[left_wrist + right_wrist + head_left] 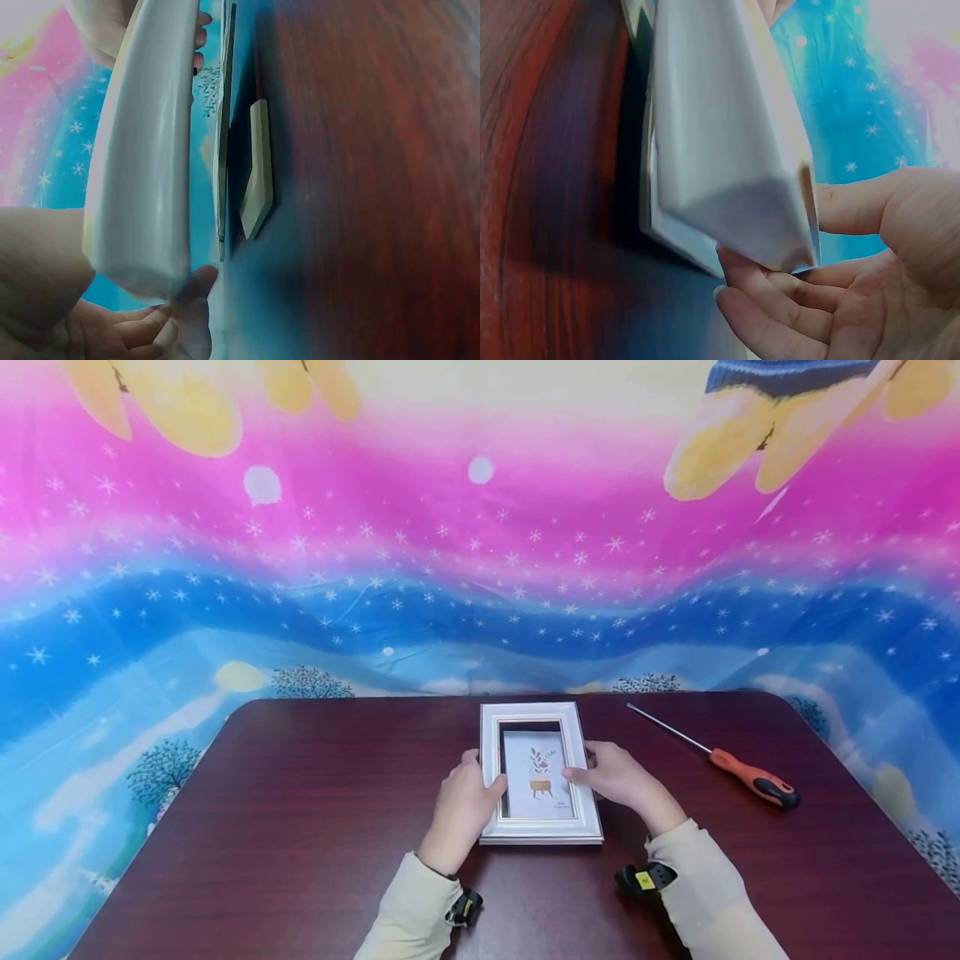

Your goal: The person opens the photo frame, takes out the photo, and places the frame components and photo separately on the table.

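Both hands hold a white picture frame (540, 833) by its two long sides, thumbs on the front and fingers beneath. My left hand (465, 806) grips the left side and my right hand (626, 777) the right side. Through the opening shows a print of a potted plant (540, 777), with a dark gap above it and at its left. In the left wrist view the frame (142, 150) is raised, apart from a thin backing board (221, 150) below it. Under that board a stand leg (259, 172) props it off the table.
A screwdriver (750, 772) with an orange and black handle lies at the right of the dark red table (300, 793), its tip pointing to the back left. Behind the table hangs a colourful printed cloth (450, 543). Black wrist cameras (647, 878) sit at the sleeve cuffs.
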The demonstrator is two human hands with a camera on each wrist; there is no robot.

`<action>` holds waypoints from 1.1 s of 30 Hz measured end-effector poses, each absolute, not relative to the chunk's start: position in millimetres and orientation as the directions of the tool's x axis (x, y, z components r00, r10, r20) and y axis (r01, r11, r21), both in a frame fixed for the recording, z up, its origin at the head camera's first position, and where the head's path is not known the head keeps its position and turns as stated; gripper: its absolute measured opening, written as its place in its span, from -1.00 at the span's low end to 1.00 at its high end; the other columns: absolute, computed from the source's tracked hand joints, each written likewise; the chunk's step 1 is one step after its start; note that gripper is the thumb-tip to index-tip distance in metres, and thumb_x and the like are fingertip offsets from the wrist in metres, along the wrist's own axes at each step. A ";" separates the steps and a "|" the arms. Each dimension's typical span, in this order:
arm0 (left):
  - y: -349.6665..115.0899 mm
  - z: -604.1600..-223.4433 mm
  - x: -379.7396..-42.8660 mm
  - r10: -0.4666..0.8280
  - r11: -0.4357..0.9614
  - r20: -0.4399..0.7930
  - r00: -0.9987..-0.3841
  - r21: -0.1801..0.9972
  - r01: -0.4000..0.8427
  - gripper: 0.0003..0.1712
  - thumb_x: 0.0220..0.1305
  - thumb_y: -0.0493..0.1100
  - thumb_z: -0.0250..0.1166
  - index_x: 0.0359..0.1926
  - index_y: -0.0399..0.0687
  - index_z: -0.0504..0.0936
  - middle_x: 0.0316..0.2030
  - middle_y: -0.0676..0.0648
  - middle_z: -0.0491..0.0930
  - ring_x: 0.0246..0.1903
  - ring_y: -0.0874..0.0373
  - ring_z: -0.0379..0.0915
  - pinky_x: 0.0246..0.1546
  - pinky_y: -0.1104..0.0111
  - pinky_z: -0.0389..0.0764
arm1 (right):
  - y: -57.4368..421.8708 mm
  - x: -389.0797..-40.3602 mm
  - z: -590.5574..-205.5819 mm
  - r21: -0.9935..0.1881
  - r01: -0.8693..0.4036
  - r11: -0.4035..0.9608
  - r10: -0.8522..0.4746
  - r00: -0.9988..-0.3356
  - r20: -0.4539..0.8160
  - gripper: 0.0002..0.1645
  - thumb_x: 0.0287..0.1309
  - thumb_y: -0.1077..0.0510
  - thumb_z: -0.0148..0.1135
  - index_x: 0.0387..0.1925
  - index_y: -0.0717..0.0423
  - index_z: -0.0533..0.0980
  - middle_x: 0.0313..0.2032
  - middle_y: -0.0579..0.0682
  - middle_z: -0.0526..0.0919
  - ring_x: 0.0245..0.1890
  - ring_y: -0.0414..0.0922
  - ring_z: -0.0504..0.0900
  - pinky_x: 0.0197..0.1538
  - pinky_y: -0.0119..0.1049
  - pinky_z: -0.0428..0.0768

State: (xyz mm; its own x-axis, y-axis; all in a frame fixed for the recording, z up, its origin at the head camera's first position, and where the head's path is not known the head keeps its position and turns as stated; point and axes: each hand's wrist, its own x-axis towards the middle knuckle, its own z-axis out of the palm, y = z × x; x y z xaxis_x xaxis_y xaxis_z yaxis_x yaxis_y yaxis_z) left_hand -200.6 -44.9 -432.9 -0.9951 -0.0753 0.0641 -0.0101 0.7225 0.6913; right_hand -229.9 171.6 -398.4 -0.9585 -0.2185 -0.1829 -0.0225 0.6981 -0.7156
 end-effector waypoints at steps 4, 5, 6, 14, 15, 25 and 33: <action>-46.2 -427.9 -198.1 -0.119 0.760 0.107 -0.987 0.649 -0.021 -0.38 0.23 -0.10 0.38 0.14 -0.47 0.46 -0.22 -0.37 0.67 -0.31 -0.21 0.65 -0.34 0.01 0.63 | 165.9 -224.8 -395.9 -0.741 -0.029 0.671 -0.232 -0.958 -0.172 -0.41 0.29 0.22 0.27 0.22 0.52 0.36 -0.29 0.20 0.69 -0.37 -0.05 0.69 -0.31 -0.12 0.69; -46.6 -427.1 -197.7 -0.125 0.769 0.120 -0.985 0.639 -0.020 -0.41 0.22 -0.10 0.38 0.11 -0.47 0.48 -0.25 -0.36 0.67 -0.33 -0.21 0.65 -0.37 0.01 0.63 | 164.5 -223.9 -395.7 -0.745 -0.031 0.667 -0.232 -0.958 -0.167 -0.43 0.30 0.23 0.26 0.21 0.51 0.37 -0.29 0.19 0.69 -0.38 -0.06 0.69 -0.32 -0.12 0.69; -47.1 -427.0 -197.6 -0.129 0.776 0.133 -0.983 0.630 -0.017 -0.43 0.21 -0.11 0.38 0.09 -0.46 0.49 -0.27 -0.34 0.67 -0.34 -0.20 0.65 -0.39 0.01 0.63 | 163.2 -223.0 -395.2 -0.748 -0.037 0.662 -0.238 -0.957 -0.163 -0.44 0.30 0.23 0.26 0.21 0.50 0.38 -0.29 0.19 0.69 -0.39 -0.06 0.69 -0.32 -0.11 0.70; -56.1 -428.3 -196.3 -0.079 0.805 0.141 -0.987 0.594 0.020 -0.44 0.15 -0.08 0.46 0.01 -0.45 0.56 -0.30 -0.31 0.67 -0.33 -0.20 0.65 -0.40 0.03 0.63 | 155.5 -219.6 -393.6 -0.712 -0.074 0.699 -0.228 -0.966 -0.124 -0.41 0.31 0.18 0.26 0.24 0.45 0.38 -0.36 0.11 0.70 -0.45 -0.12 0.63 -0.39 -0.24 0.61; -57.9 -428.1 -196.5 -0.070 0.808 0.142 -0.987 0.589 0.027 -0.48 0.15 -0.09 0.46 -0.04 -0.43 0.58 -0.34 -0.29 0.67 -0.36 -0.17 0.65 -0.43 0.05 0.62 | 154.4 -219.2 -393.3 -0.706 -0.073 0.704 -0.225 -0.966 -0.124 -0.40 0.31 0.15 0.27 0.24 0.44 0.38 -0.40 0.09 0.68 -0.48 -0.13 0.60 -0.42 -0.26 0.57; -79.2 -418.4 -198.4 -0.015 0.847 0.211 -0.977 0.523 0.100 -0.79 0.18 -0.24 0.38 -0.46 -0.28 0.55 -0.65 -0.12 0.49 -0.61 -0.07 0.52 -0.60 0.12 0.51 | 147.4 -218.3 -394.5 -0.677 -0.103 0.729 -0.252 -0.960 -0.126 -0.25 0.35 0.02 0.24 0.32 0.48 0.29 -0.48 0.01 0.63 -0.54 -0.12 0.58 -0.39 -0.25 0.54; -97.8 -422.5 -196.8 -0.013 0.880 0.299 -0.954 0.456 0.131 -0.79 0.21 -0.26 0.35 -0.26 -0.37 0.56 -0.47 -0.27 0.63 -0.50 -0.18 0.62 -0.58 0.03 0.57 | 156.0 -220.8 -392.5 -0.601 -0.198 0.775 -0.244 -0.970 0.004 -0.44 0.35 0.06 0.23 0.24 0.34 0.45 -0.29 0.06 0.67 -0.41 -0.11 0.58 -0.30 -0.17 0.56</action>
State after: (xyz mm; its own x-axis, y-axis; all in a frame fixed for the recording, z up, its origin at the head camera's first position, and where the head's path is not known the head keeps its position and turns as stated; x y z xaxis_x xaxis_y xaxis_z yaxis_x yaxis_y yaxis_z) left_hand -196.8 -97.8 -422.5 -0.9542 -0.0127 0.2990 0.1312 0.8802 0.4562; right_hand -220.8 156.0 -392.5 -0.9698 -0.2438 0.0045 -0.1975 0.7747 -0.6007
